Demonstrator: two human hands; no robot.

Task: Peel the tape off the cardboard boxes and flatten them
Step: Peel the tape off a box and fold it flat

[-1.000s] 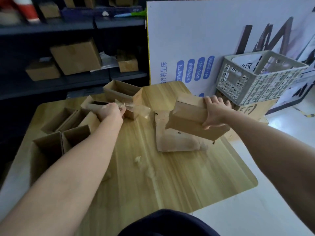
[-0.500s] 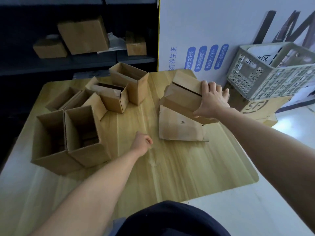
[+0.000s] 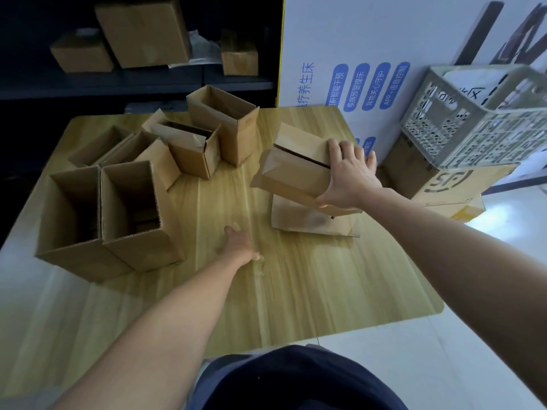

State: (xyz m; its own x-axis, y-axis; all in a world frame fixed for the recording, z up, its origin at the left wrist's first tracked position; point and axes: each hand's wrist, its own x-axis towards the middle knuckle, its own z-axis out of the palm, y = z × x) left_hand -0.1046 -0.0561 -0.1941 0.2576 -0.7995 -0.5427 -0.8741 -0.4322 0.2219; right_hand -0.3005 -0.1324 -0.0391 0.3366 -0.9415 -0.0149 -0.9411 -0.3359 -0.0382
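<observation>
Above table (image 3: 310, 285), right hand (image 3: 349, 176) grip clamps flattened box (image 3: 296, 170), long axis left-right; left hand (image 3: 239, 245) grip unclear.

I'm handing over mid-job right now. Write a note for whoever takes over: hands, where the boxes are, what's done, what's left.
Right hand: grips a collapsed box, tilted above a flattened box lying on the table.
Left hand: rests on the table beside what looks like a scrap of clear tape; its fingers are hidden.
Done: one box flat, a second collapsed.
Left: lay the held one down, then flatten the several open boxes on the table's left and far side.
</observation>
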